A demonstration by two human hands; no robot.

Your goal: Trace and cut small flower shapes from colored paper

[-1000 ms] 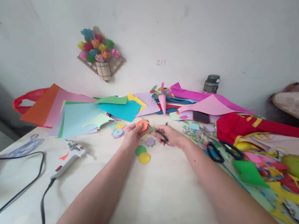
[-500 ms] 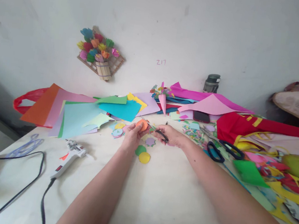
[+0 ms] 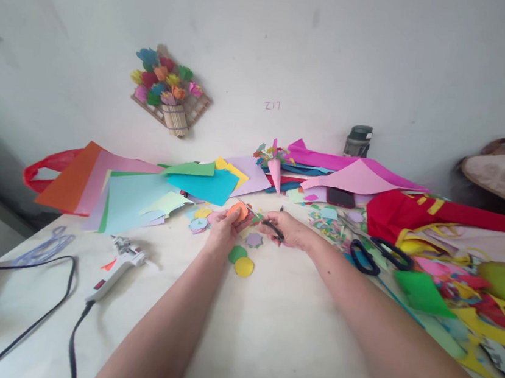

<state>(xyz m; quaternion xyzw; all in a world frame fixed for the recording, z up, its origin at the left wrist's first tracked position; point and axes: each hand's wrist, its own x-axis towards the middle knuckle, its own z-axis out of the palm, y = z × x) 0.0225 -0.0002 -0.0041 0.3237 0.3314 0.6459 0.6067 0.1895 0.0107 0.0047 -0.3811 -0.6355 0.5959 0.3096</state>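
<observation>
Over the middle of the table, my left hand (image 3: 225, 227) pinches a small orange paper circle (image 3: 239, 211). My right hand (image 3: 288, 229) grips black-handled scissors (image 3: 271, 228), whose blades point left and meet the circle's right edge. Just below the hands lie a green paper circle (image 3: 238, 254) and a yellow paper circle (image 3: 244, 267), partly overlapping. A lilac paper piece with a notched edge (image 3: 254, 239) rests between the hands. Left of my left hand are more small cut circles (image 3: 200, 223), yellow and light blue among them.
A glue gun (image 3: 116, 270) with its black cord lies at left. Coloured sheets (image 3: 136, 199) spread along the back left. A pink paper cone with flowers (image 3: 274, 173) stands at the wall. Larger scissors (image 3: 366, 255), a phone (image 3: 340, 197) and scraps (image 3: 424, 291) lie at right.
The scissor blades have shifted slightly at the orange circle's edge, and the circle has turned a little in my left hand. Both arms stay nearly in place.
</observation>
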